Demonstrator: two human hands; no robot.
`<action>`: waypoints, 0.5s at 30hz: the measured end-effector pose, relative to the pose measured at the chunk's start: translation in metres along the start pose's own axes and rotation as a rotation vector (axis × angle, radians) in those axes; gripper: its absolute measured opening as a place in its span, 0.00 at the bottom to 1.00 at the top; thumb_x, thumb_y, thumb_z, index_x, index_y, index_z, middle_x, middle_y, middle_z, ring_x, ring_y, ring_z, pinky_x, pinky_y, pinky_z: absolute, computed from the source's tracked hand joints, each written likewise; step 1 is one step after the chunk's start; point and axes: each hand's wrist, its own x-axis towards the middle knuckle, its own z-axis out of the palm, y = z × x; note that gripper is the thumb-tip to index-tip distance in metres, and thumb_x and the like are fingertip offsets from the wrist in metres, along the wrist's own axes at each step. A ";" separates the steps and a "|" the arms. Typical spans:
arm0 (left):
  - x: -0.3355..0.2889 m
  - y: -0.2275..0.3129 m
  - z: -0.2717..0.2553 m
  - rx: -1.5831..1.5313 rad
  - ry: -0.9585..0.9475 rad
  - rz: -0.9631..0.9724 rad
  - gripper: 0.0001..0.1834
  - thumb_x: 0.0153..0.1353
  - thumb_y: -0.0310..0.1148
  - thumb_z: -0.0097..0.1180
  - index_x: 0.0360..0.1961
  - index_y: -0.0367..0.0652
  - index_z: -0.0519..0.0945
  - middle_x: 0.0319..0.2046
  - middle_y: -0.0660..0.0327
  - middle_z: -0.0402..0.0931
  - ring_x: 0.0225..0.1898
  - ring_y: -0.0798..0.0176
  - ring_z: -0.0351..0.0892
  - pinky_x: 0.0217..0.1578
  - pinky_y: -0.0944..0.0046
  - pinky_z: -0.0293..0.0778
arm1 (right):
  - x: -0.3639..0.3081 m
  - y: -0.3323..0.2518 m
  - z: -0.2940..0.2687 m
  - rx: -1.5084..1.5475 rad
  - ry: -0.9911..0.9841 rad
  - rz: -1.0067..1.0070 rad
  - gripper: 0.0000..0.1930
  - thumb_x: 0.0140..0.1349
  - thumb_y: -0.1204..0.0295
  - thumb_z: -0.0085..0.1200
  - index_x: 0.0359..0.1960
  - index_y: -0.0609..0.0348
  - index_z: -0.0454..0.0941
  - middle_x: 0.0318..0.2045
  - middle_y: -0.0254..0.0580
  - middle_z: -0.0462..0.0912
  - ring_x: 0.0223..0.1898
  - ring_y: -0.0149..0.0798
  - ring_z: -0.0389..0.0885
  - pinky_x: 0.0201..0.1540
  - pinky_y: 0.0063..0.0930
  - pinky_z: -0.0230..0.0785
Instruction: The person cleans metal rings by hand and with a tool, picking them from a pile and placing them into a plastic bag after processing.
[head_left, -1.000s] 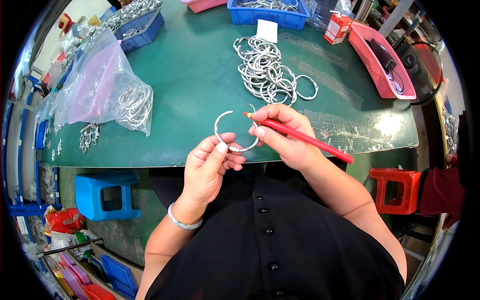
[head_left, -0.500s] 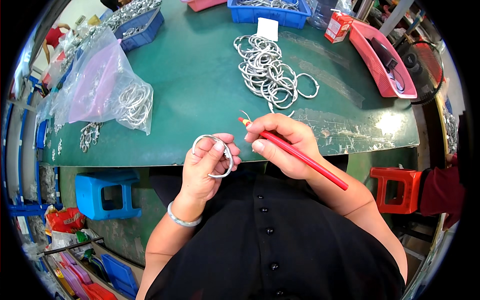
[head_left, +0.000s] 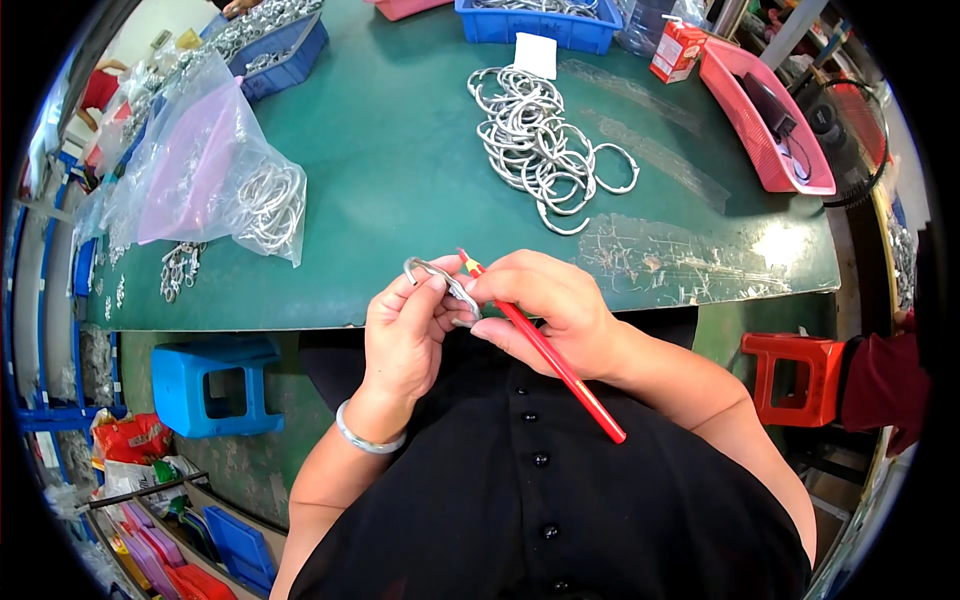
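My left hand (head_left: 402, 318) pinches an open silver metal ring (head_left: 414, 266) between thumb and fingers, near the table's front edge. The ring is turned nearly edge-on, so its full curve does not show. Close against it on the right, my right hand (head_left: 545, 305) is closed round a long red pencil (head_left: 562, 370) with a yellow band near its upper end. That pencil slants from the ring down over my black shirt. My right fingertips meet the ring's right side; whether they grip it, I cannot tell. Beyond my hands lies a heap of similar rings (head_left: 535, 140) on the green table (head_left: 390, 150).
Left on the table are a clear plastic bag (head_left: 205, 160) with rings inside and small metal clasps (head_left: 180, 270). Blue bins (head_left: 540, 32) of metal parts stand at the back. A pink basket (head_left: 745, 120) and a red drink carton (head_left: 677, 52) are at right. Stools flank me.
My right hand has moved left to the ring, and the pencil's lower end has swung down and left. The ring in my left hand has turned from face-on to nearly edge-on.
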 end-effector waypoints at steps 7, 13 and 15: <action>-0.002 0.004 0.001 -0.018 -0.044 -0.047 0.14 0.61 0.25 0.37 0.45 0.29 0.70 0.33 0.52 0.76 0.32 0.62 0.77 0.34 0.65 0.75 | 0.002 -0.002 -0.004 0.046 0.034 0.070 0.16 0.42 0.80 0.60 0.35 0.60 0.72 0.29 0.42 0.76 0.30 0.43 0.76 0.33 0.30 0.69; 0.000 0.004 0.000 0.039 -0.003 -0.024 0.12 0.60 0.24 0.43 0.45 0.32 0.71 0.35 0.53 0.76 0.32 0.63 0.77 0.34 0.67 0.75 | -0.002 0.006 -0.008 0.090 0.063 0.183 0.16 0.44 0.81 0.60 0.37 0.62 0.73 0.30 0.42 0.76 0.31 0.38 0.77 0.33 0.25 0.69; -0.001 0.000 0.000 0.191 0.004 0.143 0.12 0.60 0.24 0.44 0.45 0.33 0.71 0.35 0.54 0.75 0.33 0.64 0.77 0.33 0.67 0.75 | -0.003 0.009 -0.010 0.096 0.079 0.208 0.16 0.44 0.82 0.59 0.38 0.62 0.73 0.30 0.42 0.76 0.31 0.36 0.78 0.33 0.25 0.70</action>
